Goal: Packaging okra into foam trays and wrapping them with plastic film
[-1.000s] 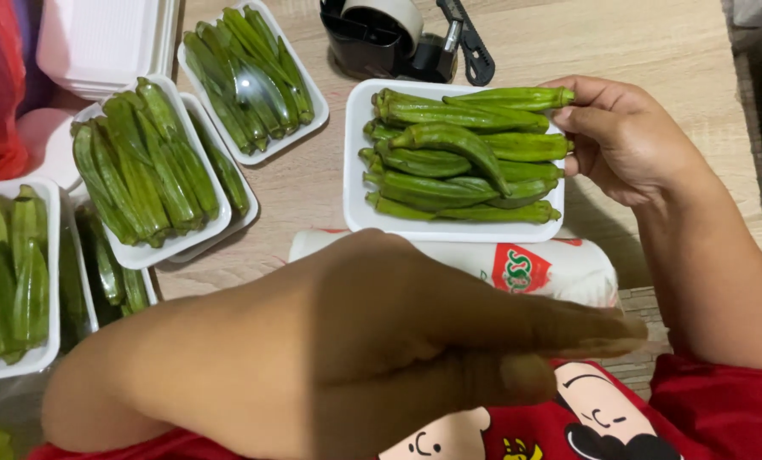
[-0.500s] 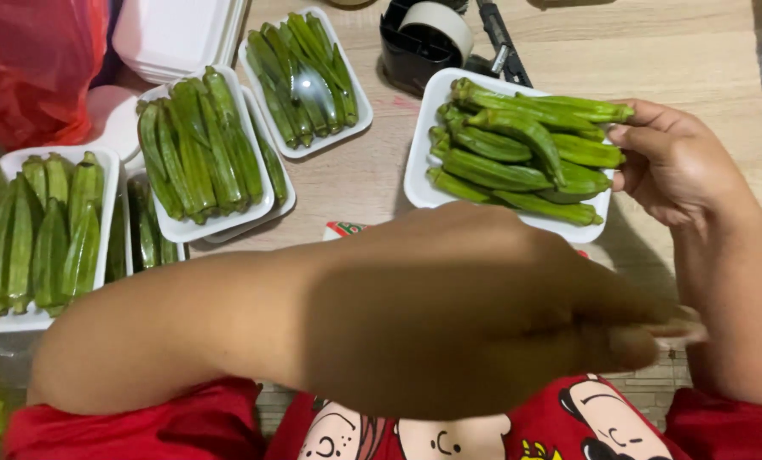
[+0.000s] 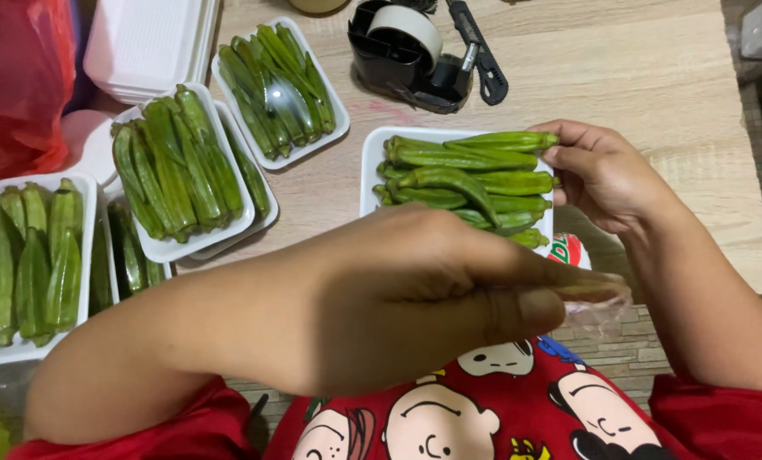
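Holding, right hand [image 3: 607, 175]: far-right rim of a white foam tray [image 3: 372, 170] heaped with okra pods [image 3: 462, 183], fingers [image 3: 568, 158] curled narrow against the tray edge and the tips of the topmost pods. Tray resting on the wooden surface [image 3: 637, 77], directly left of these fingers.

Pinching, left hand [image 3: 424, 294]: a thin edge of clear cling film [image 3: 598, 311], thumb and forefinger pressed close together, held across the body just nearside of the tray. Film roll [image 3: 568, 250] only partly in view, between the two hands, mostly hidden behind the left hand.

Handling, judged: film very light, limp, clingy, prone to tearing and sticking to itself; best taken at the free edge and kept taut. Foam tray light, brittle, easily dented; best held at the rim, not the middle. Pods firm, ridged, loosely piled, likely to roll off if tilted.

Also present, beyond the left fingers: more trays of okra [image 3: 176, 166], one already under film [image 3: 279, 81], a stack of empty foam trays [image 3: 147, 43], a red plastic bag [image 3: 19, 81]. Beyond the right fingers: a black tape dispenser [image 3: 406, 55].
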